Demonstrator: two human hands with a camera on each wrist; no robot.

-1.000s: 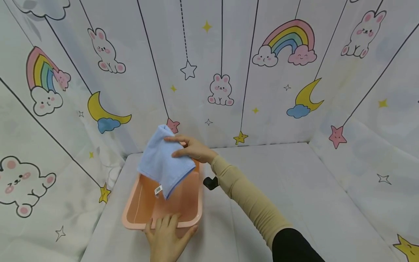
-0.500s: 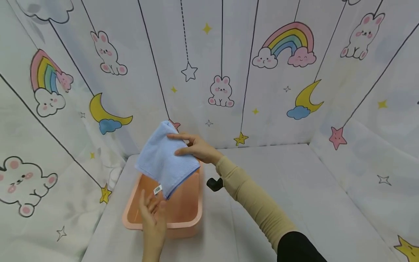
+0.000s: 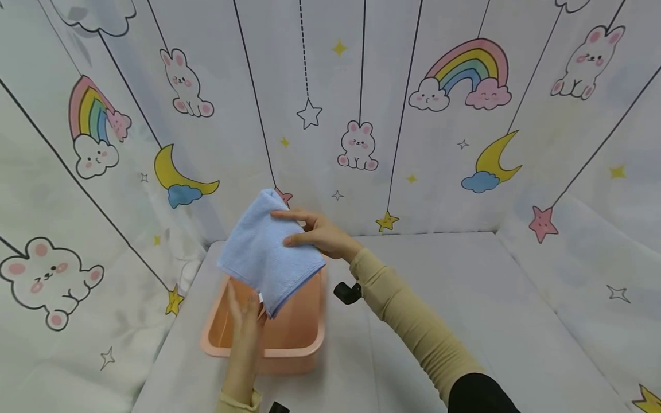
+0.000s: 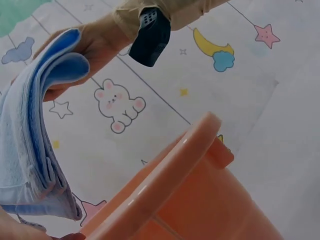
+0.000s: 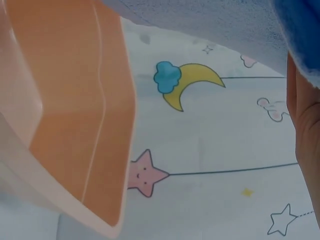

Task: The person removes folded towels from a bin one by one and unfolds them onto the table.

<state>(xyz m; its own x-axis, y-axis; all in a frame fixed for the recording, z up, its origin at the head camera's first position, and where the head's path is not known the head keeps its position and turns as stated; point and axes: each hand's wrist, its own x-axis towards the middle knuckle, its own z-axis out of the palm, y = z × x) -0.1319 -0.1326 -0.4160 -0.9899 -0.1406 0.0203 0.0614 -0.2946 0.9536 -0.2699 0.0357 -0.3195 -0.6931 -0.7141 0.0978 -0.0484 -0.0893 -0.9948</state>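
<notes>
A folded light-blue towel (image 3: 268, 252) hangs over a peach plastic basin (image 3: 294, 353). Pinching the towel's right side, my right hand (image 3: 322, 234) has its thumb on the near face and a finger above. My left hand (image 3: 247, 315) is palm up over the basin's near left part, under the towel's lower edge. Its visible fingers reach up, and part of it is hidden by the cloth. In the left wrist view the towel's layered lower edge (image 4: 47, 195) sits right by my left hand (image 4: 20, 231); whether they touch is unclear.
The basin stands at the left of a table with a white cover (image 3: 423, 321). Behind and beside it hangs a white curtain (image 3: 330, 80) printed with rabbits, rainbows and stars. A dark wrist camera (image 3: 348, 293) sticks out from my right sleeve.
My left hand has left the basin's near rim and risen to the towel's lower edge. The towel and right hand have shifted slightly right in the view, which itself has turned a little.
</notes>
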